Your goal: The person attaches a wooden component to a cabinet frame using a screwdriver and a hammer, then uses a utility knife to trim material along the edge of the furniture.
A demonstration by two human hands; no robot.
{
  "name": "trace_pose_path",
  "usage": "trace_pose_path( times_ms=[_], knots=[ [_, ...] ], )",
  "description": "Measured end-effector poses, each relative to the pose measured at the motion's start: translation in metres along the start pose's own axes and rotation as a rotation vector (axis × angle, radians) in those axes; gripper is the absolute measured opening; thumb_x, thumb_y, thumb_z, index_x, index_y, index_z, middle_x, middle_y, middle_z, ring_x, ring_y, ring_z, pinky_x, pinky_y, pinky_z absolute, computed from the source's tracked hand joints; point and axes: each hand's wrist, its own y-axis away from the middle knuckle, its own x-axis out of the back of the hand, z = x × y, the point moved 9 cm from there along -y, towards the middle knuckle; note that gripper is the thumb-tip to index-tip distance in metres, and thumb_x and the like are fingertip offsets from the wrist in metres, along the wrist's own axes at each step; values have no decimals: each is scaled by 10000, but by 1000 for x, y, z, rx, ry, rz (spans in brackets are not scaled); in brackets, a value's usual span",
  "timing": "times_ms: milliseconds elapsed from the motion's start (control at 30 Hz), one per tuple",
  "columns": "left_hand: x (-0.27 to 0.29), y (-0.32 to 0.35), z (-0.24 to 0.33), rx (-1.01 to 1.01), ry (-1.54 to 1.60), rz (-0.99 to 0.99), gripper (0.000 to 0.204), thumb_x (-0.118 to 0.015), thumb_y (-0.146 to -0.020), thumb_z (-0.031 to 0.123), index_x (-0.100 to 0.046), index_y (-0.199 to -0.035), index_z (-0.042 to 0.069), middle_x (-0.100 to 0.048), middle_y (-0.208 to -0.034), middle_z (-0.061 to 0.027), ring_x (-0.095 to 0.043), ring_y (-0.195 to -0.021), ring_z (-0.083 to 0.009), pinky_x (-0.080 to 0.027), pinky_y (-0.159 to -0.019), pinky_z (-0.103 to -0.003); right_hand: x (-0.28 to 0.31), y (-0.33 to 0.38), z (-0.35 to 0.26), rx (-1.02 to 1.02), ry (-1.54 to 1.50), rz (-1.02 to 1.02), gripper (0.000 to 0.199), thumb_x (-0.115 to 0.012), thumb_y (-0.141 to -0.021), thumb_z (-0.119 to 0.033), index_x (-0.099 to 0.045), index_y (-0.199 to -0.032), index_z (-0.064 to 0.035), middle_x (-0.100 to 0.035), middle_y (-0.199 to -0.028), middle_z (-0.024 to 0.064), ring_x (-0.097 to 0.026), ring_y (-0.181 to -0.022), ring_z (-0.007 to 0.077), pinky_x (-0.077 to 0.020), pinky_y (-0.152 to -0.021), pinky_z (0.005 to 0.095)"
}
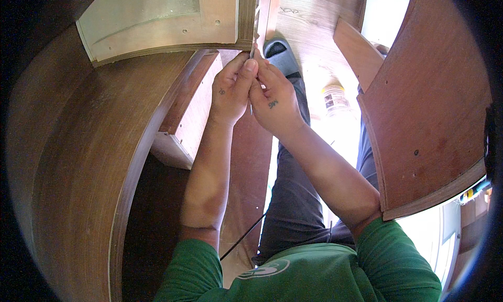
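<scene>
My left hand (230,89) and my right hand (277,100) meet in front of me at the lower corner of a pale wooden panel (220,19) with a brown edge. Both have their fingers pinched together, thumbs side by side. Between the fingertips a thin grey piece (252,53) shows, close against the panel's edge. Its kind is too small to make out, and most of it is hidden by the fingers. A narrow, light-coloured tip shows below the thumbs, between the two wrists.
A brown wooden cabinet side (105,139) curves along the left, with a drawer-like box (191,113) inside. At right stands a large reddish-brown board (424,113). A jar with a yellow rim (334,97) stands on the floor beyond my legs. A dark cord (243,236) runs beside my leg.
</scene>
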Motion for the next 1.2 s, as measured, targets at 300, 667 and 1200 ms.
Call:
trace_pose_path(
  times_ms=[300, 667, 1200],
  knots=[
    [1, -4, 2, -36, -59, 11, 336, -546, -1056, 287, -668, -1160, -9, -674, -973, -33, -587, -896, -82, -481, -803, -237, -1, -4, 1, 32, -16, 3, 539, -539, -923, -77, -462, -1449, 11, -634, -1158, 248, -644, -1002, 426, -546, -862, 453],
    [2, -7, -2, -5, -6, 66, 349, -567, -1043, 299, -685, -1163, -6, -693, -1028, -45, -616, -955, -108, -503, -869, -265, -2, -8, 3, 18, -11, 0, 472, -538, -932, -76, -511, -1379, 71, -649, -1128, 268, -649, -1020, 423, -546, -892, 445],
    [5, -9, 3, -3, -152, 121, 370, -589, -1029, 320, -701, -1144, -13, -720, -1046, -103, -650, -988, -142, -508, -902, -281, -1, -11, -1, -29, -23, -12, 412, -514, -919, -45, -558, -1310, 78, -645, -1105, 283, -641, -1009, 436, -536, -876, 464]
  ],
)
